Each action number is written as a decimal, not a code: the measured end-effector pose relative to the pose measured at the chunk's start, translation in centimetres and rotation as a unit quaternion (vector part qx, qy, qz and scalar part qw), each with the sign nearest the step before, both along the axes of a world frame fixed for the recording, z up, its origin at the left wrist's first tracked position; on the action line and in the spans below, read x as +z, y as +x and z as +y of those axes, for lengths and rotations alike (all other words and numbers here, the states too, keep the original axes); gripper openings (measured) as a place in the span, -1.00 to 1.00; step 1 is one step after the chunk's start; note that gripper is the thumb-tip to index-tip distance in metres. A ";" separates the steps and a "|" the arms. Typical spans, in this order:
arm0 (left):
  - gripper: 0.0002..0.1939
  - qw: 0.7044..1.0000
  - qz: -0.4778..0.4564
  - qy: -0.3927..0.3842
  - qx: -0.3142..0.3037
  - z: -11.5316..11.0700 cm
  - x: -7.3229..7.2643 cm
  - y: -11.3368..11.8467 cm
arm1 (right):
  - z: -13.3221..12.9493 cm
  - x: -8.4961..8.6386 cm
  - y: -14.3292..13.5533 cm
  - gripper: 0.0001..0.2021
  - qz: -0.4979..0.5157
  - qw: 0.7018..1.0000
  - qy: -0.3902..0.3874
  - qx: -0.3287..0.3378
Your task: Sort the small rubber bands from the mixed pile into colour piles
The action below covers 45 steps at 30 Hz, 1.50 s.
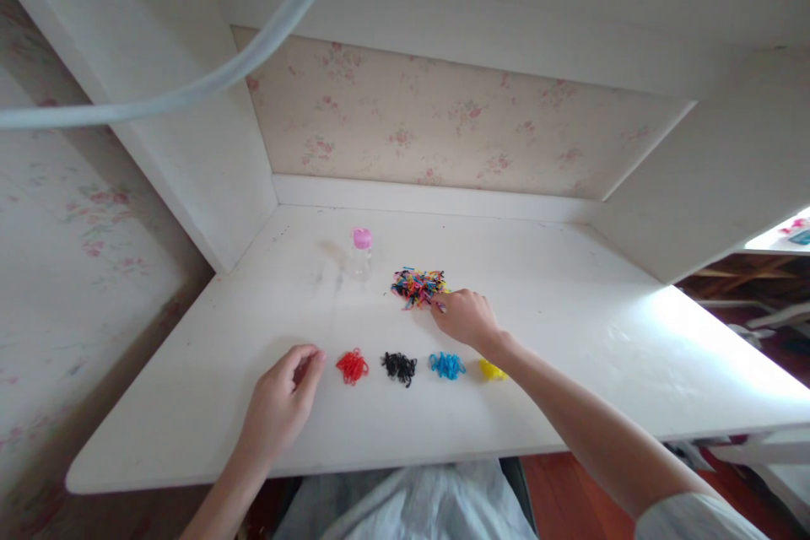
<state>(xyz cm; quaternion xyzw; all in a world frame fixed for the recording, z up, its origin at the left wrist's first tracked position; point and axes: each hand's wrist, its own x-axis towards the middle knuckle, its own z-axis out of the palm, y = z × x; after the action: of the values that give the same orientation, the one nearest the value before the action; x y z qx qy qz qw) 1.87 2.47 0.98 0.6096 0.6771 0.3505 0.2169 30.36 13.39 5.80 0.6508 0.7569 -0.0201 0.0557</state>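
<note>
The mixed pile [414,287] of small coloured loops lies on the surface [392,430] just left of the right hand's grip and slightly beyond it, so the right hand [467,316] is clearly the nearer one. Its fingertips point left and down at the pile's right, near edge and seem to touch it; they look drawn close together, but I cannot tell whether a loop is pinched between them. The loops lie every which way, so the pile offers no one long axis to line up with.

The left hand [284,392] is well apart from that pile, nearer the body and to the left, with its thumb and fingers curled toward each other; whether they hold anything I cannot tell. It is just left of the red pile [352,366], which begins a row running rightward: black pile [399,367], blue pile [447,365], then yellow pile [489,369], partly hidden by the right forearm. The pink-capped bottle [361,257] stands beyond, left of the mixed pile
</note>
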 end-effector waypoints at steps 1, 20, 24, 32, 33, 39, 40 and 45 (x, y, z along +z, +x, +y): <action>-0.70 1.000 0.000 0.000 -0.002 0.0 0.0 0.0 | -0.1 0.0 0.2 -0.60 0.005 1.000 0.001 -0.001; -0.71 1.000 0.009 -0.003 -0.004 -0.1 -0.1 0.1 | -0.7 -0.5 5.5 -0.61 0.216 0.976 0.031 -0.002; -0.70 1.000 0.007 -0.011 -0.003 0.0 -0.2 0.1 | -0.8 -0.7 6.3 -0.61 0.244 0.969 0.043 -0.002; -0.71 1.000 0.007 -0.006 -0.009 0.0 -0.4 0.0 | -0.6 -0.7 7.8 -0.61 0.287 0.955 0.065 -0.034; -0.71 1.000 0.009 -0.005 -0.009 0.0 -0.4 0.0 | -0.7 -0.6 7.9 -0.60 0.289 0.954 0.067 -0.040; -0.69 1.000 0.019 -0.002 -0.003 0.0 -0.5 0.0 | -2.8 0.5 9.6 -0.60 0.316 0.941 0.108 -0.055; -0.69 1.000 0.022 -0.003 -0.004 0.0 -0.5 0.0 | -3.4 0.6 10.1 -0.60 0.320 0.938 0.119 -0.067; -0.69 0.999 0.037 -0.007 -0.010 0.0 -0.3 0.1 | -7.4 -0.4 13.5 -0.58 0.307 0.927 0.166 -0.135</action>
<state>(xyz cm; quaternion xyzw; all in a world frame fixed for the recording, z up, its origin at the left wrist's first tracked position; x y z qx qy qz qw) 1.96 2.50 0.70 0.6276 0.6808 0.3208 0.1991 43.83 5.99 5.38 0.7087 0.6345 -0.1008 -0.2916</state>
